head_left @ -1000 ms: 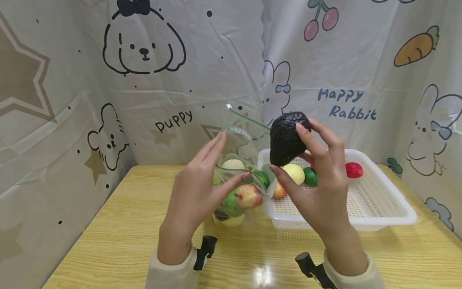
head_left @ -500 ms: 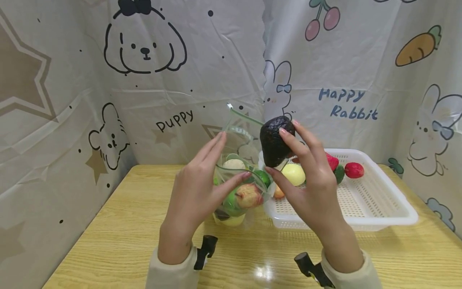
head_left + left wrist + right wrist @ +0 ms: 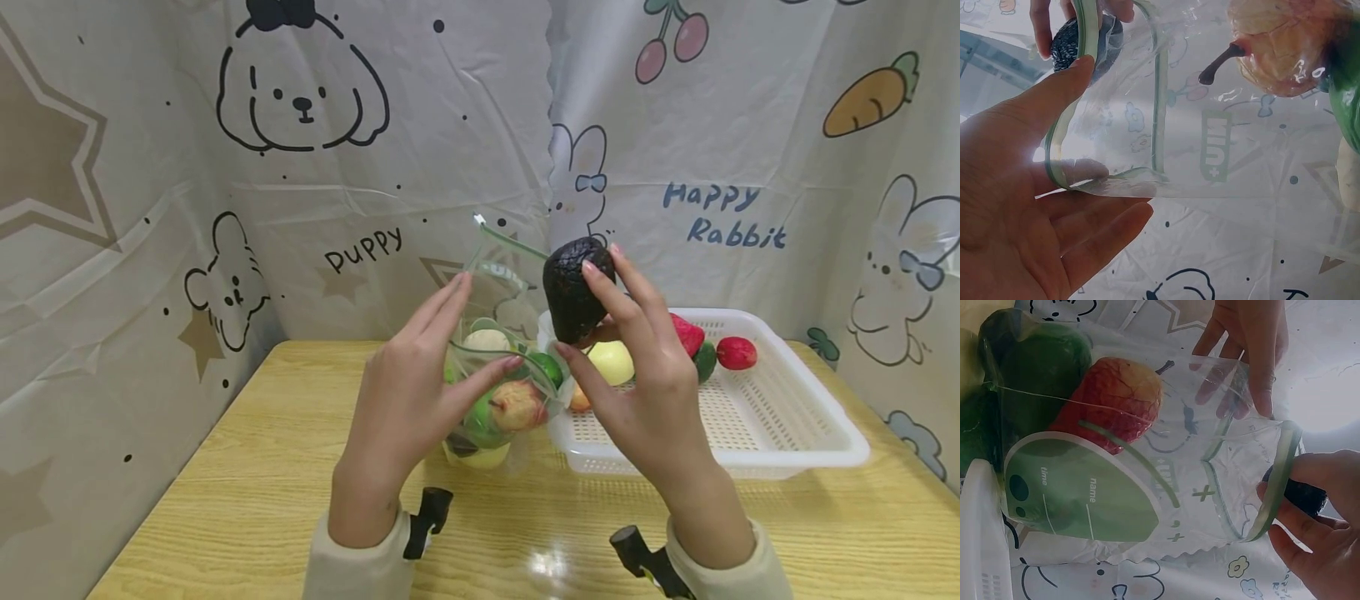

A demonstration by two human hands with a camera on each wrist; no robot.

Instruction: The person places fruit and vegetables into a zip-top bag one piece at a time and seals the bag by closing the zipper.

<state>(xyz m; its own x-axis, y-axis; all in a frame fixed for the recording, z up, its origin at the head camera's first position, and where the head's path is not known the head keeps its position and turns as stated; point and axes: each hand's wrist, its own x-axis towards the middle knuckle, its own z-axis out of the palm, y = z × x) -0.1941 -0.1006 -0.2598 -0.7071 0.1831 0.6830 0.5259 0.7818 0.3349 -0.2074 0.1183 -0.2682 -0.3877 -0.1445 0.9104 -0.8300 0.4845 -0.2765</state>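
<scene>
My right hand grips a dark, wrinkled avocado between thumb and fingers, at the right side of a clear zip bag's mouth. The avocado is partly hidden by the hand and the green zip strip in the right wrist view. My left hand rests against the bag's left side, fingers fairly straight and thumb along the front rim, the mouth spread apart. The zip bag stands on the table and holds several fruits, among them a red-and-yellow fruit with a stem and a green one.
A white perforated basket stands right of the bag, touching or very close to it. Inside lie a pale yellow fruit, a red one and a few others. A printed curtain hangs behind the wooden table.
My right hand has brought the avocado left from over the basket's edge to the bag's mouth, then hardly moved. The left hand and the bag have stayed in place.
</scene>
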